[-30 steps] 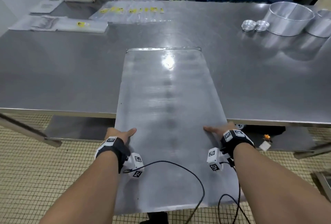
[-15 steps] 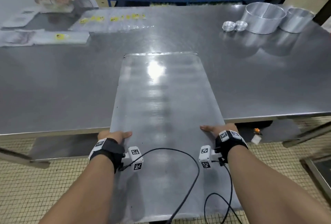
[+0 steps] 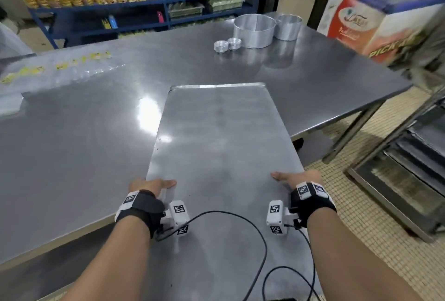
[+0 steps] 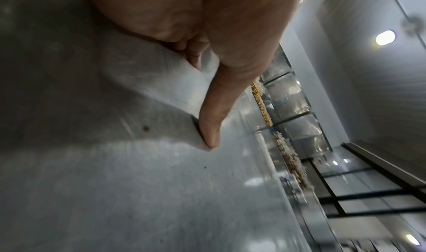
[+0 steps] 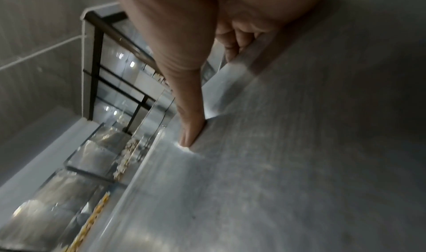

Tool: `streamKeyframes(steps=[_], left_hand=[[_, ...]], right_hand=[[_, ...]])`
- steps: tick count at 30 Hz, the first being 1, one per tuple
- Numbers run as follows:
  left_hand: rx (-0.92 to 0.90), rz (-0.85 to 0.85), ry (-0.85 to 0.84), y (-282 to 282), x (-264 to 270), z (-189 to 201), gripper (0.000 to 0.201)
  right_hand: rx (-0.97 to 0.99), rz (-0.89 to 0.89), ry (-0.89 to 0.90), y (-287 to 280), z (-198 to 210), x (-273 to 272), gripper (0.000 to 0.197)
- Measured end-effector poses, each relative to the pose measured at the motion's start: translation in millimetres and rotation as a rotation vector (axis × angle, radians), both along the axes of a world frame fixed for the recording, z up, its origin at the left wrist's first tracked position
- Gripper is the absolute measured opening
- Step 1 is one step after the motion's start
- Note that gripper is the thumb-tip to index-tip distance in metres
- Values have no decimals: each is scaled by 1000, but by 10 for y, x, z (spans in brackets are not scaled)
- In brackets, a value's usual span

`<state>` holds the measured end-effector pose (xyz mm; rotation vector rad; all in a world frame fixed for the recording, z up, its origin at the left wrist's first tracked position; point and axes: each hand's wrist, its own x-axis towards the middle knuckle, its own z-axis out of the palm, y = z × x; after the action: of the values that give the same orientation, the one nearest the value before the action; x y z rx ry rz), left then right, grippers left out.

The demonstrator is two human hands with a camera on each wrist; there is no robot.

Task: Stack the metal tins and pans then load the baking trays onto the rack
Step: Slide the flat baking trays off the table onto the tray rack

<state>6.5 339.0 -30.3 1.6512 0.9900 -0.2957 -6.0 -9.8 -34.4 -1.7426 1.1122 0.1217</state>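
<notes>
A long flat baking tray [image 3: 221, 146] lies lengthwise between both hands, its far end over the steel bench [image 3: 72, 137]. The left hand [image 3: 150, 186] grips the left long edge and the right hand [image 3: 297, 178] the right edge (thumbs on top, fingers curled beneath). Round tins [image 3: 255, 31] stand well apart at the far side; a rack [image 3: 409, 156] stands at right.

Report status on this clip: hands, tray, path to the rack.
Left hand and right hand grip the baking tray by its long edges. Tray half off the table. Rack to the right, nothing visible between.
</notes>
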Motion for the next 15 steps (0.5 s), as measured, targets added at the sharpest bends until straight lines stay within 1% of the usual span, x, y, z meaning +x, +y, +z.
streamKeyframes(steps=[2,3,4,6,7,8,10,13,15], left_hand=[[7,-76,-2,-248,160,32,51],[13,-114,-7,-390,227,68,54],[11,-153,-16,-534,306,95,62],[10,-229,-42,-846,448,149,85],[15,-268,-51,-1007,521,173,90],[15,-300,-57,-1166,579,220,86],[30,-370,-51,-1489,709,295,59],[32,-473,-58,-1969,870,431,50],[43,-540,-71,-2286,971,494,47]], right_hand=[[11,-70,-6,-242,89,-76,65],[5,-101,-5,-365,152,-123,62],[3,-134,-4,-493,206,-164,62],[7,-205,-12,-754,286,-250,63],[1,-229,-21,-877,334,-312,60],[-9,-255,-25,-1007,370,-363,59],[-21,-315,-25,-1231,464,-496,61],[-35,-402,-51,-1563,595,-692,61],[-55,-461,-46,-1783,658,-785,72]])
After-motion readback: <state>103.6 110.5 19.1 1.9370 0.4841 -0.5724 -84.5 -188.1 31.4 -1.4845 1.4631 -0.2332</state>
